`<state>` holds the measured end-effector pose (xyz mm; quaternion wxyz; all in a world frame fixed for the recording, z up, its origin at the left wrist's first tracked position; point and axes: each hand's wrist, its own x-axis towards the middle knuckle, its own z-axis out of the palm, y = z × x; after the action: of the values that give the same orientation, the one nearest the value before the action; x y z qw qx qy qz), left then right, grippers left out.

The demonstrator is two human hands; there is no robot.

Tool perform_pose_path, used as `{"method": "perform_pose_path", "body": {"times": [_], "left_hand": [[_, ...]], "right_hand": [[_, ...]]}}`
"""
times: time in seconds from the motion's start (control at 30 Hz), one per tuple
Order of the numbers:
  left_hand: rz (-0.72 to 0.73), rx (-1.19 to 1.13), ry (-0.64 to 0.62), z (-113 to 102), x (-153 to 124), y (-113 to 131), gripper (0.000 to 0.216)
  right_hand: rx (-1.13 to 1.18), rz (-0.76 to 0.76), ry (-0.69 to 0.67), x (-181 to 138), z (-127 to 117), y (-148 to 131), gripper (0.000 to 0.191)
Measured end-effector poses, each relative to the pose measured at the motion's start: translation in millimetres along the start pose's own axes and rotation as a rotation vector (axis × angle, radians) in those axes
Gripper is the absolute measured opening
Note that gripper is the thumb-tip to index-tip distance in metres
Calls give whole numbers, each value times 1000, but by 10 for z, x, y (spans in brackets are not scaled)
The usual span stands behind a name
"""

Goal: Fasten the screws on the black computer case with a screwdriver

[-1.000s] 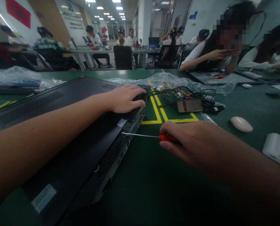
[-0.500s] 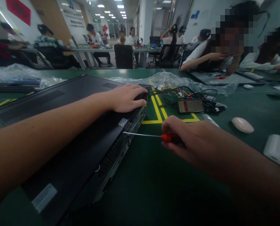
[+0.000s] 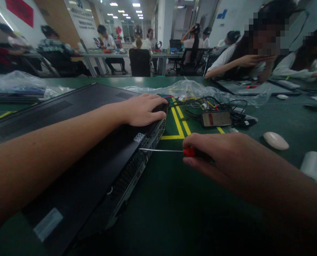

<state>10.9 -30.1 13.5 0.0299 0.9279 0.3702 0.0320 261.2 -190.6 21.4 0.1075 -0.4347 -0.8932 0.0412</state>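
Note:
A black desktop computer case point(image 3: 94, 138) lies on its side, its back panel with vents and ports facing right. My left hand point(image 3: 146, 111) rests flat on top near the far corner, fingers stretched toward the edge. In my right hand point(image 3: 214, 153) is a screwdriver point(image 3: 188, 152) with a red and dark handle, the fingers closed round it. Its long thin shaft points left, and the tip meets the back edge of the case, just below a small white patterned label point(image 3: 139, 137). The exact spot under the tip is too small to make out.
Right of the case lie a phone point(image 3: 216, 119), tangled black cables point(image 3: 234, 106) and clear plastic wrap point(image 3: 183, 87). A pale oval mouse point(image 3: 275, 140) and a white boxy object point(image 3: 315, 167) sit further right. Yellow tape point(image 3: 178, 121) marks the green table. Co-workers sit beyond.
My right hand has turned slightly about the screwdriver handle, while the tip stays at the same edge. The left hand holds its place on the case.

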Motion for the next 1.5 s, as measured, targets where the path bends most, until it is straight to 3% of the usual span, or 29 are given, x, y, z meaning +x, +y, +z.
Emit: {"method": "perform_pose_path", "body": {"times": [0.5,1.5], "left_hand": [[5,1,-2,-1,3,-12,79],[-6,-4,-3,3,1,3,78]], "right_hand": [[78,-31,82,-1,-24,-22,13],[10,-10,31,-15,-14,15,5]]}}
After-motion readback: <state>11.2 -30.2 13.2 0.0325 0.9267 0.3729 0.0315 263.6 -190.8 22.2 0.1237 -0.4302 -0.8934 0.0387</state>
